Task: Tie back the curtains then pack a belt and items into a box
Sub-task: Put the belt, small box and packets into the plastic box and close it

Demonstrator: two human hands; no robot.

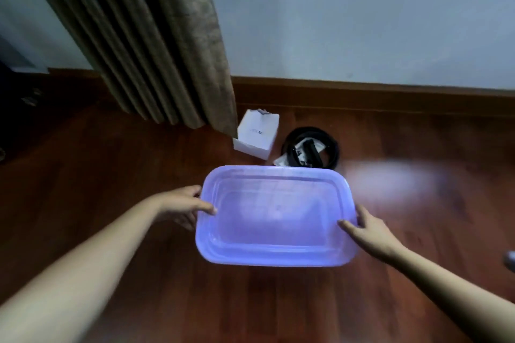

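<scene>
A translucent purple plastic box is held above the wooden floor in the middle of the view. My left hand grips its left rim, thumb over the edge. My right hand grips the right rim the same way. Beyond the box a coiled black belt lies on the floor, with small dark items in clear wrapping inside the coil. A small white carton sits left of the belt. The brown pleated curtain hangs down to the floor at the upper left.
The reddish wooden floor stretches all around, with a wooden skirting board under the pale wall. A bright blurred reflection lies on the floor to the right of the box. A dark area with dim objects sits at the far left.
</scene>
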